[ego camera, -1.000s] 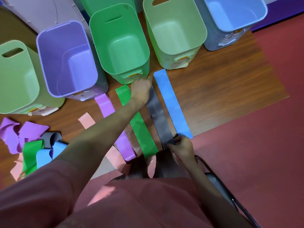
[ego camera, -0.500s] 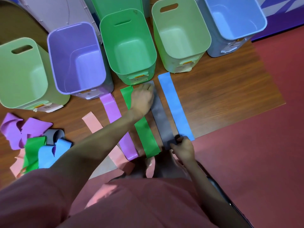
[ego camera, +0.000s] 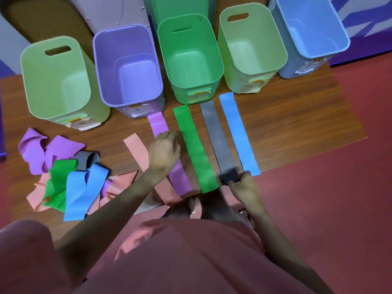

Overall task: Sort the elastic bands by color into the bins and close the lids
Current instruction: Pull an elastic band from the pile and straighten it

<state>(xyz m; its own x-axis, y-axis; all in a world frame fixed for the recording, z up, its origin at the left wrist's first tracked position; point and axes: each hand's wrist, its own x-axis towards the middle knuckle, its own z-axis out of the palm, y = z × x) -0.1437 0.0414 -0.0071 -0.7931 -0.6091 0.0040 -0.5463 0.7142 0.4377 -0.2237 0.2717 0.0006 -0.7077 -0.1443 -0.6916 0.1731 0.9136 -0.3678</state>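
Observation:
Five flat bands lie side by side on the wooden board: pink (ego camera: 135, 149), purple (ego camera: 158, 125), green (ego camera: 194, 145), grey (ego camera: 217, 134) and blue (ego camera: 237, 130). My right hand (ego camera: 244, 185) pinches the near end of the grey band. My left hand (ego camera: 163, 152) hovers over the purple band with fingers loosely curled and nothing in it. Behind the bands stand open bins: light green (ego camera: 27, 81), purple (ego camera: 99, 66), green (ego camera: 218, 66), a second light green (ego camera: 282, 49) and blue (ego camera: 343, 37).
A tangled heap of purple, green, blue, grey and pink bands (ego camera: 70, 179) lies at the near left. Lids lean behind the bins, a lilac one (ego camera: 118, 11) and a green one (ego camera: 180, 5). Red floor (ego camera: 328, 198) borders the board on the right.
My left hand let go of the far end of the grey band and drew back left, over the purple band. My right hand stayed on the grey band's near end.

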